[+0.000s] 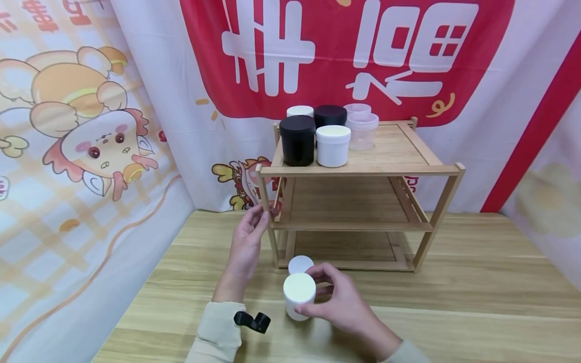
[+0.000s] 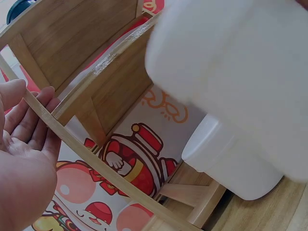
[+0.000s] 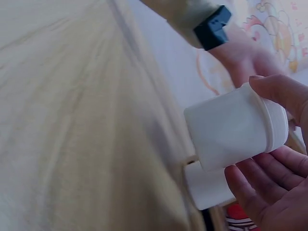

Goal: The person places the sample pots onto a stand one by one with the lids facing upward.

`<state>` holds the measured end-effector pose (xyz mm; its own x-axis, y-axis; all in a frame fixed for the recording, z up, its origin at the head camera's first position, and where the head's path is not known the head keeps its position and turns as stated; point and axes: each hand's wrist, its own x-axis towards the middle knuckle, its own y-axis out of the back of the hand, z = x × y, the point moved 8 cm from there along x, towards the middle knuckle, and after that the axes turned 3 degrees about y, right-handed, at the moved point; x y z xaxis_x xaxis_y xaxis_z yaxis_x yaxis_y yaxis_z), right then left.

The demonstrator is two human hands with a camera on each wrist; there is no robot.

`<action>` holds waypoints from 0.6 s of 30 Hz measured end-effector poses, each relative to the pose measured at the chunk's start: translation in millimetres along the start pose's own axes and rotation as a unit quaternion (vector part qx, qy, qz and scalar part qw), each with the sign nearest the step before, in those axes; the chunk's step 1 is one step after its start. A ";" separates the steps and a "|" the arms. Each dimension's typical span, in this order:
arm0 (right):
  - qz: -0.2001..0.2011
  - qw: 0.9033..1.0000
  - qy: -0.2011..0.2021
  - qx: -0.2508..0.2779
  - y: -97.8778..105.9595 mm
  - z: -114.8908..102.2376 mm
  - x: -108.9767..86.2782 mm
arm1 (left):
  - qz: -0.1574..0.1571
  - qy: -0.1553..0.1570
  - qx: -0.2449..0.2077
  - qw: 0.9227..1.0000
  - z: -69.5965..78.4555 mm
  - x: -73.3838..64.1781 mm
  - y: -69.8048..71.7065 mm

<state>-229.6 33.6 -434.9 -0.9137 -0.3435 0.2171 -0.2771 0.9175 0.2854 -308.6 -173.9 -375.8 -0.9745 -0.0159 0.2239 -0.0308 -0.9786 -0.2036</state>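
Note:
My right hand point(image 1: 342, 302) holds a white lidded jar point(image 1: 299, 292), thumb on one side near the lid and fingers on the other. Just behind it, close to the rack's front, stands a second white jar point(image 1: 301, 263), partly covered by the held one in the head view. My left hand point(image 1: 248, 233) is at the left front post of a wooden three-tier rack point(image 1: 358, 170). In the left wrist view the rack's post point(image 2: 98, 161) passes between the thumb and fingers. There the held white jar point(image 2: 231, 72) looms large and blurred on the right.
On the top shelf, at its left, are black jars point(image 1: 297, 143), white jars point(image 1: 333, 148) and clear tubs point(image 1: 362, 132). The middle shelf point(image 1: 340, 201) and bottom shelf point(image 1: 342, 247) lie beneath. A printed cloth point(image 1: 159, 75) hangs behind and left of the wooden table point(image 1: 476, 302).

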 end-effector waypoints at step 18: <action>0.061 0.995 0.066 -0.037 56.1 -40.5 -4.0 | -0.006 0.001 -0.005 1.000 1.2 -1.6 -1.5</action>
<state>-229.5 78.3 -381.9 -0.8904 -0.2593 0.3741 -0.1399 0.9380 0.3173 -306.7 -172.7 -374.6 -0.9744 -0.0041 0.2246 -0.0446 -0.9764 -0.2114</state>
